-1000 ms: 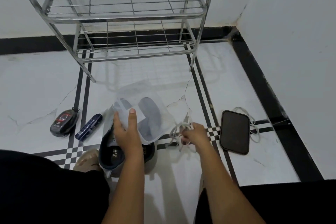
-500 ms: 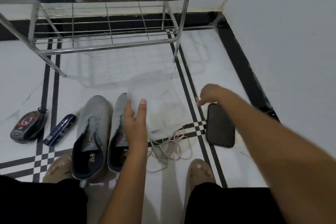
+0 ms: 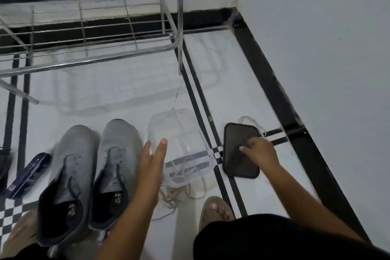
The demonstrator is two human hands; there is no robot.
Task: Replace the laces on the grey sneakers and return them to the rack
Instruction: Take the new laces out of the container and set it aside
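Two grey sneakers stand side by side on the floor without laces, the left sneaker (image 3: 71,173) and the right sneaker (image 3: 117,167). My left hand (image 3: 153,159) is flat with straight fingers, between the right sneaker and a clear plastic bag (image 3: 179,143). A loose pile of white laces (image 3: 181,190) lies on the floor under and below the bag. My right hand (image 3: 258,151) rests on a dark phone (image 3: 240,152), its fingers on the screen. More white lace (image 3: 253,122) lies behind the phone. The steel shoe rack (image 3: 88,48) stands beyond the sneakers.
A dark blue tube (image 3: 27,175) lies left of the sneakers, with a dark object (image 3: 4,167) at the left edge. My sandalled feet (image 3: 216,210) are near the bottom. A white wall (image 3: 316,48) with a black skirting closes the right side.
My right hand came down from above the phone onto its screen. The view shifted right and closer. The left hand stays beside the right sneaker and the bag.
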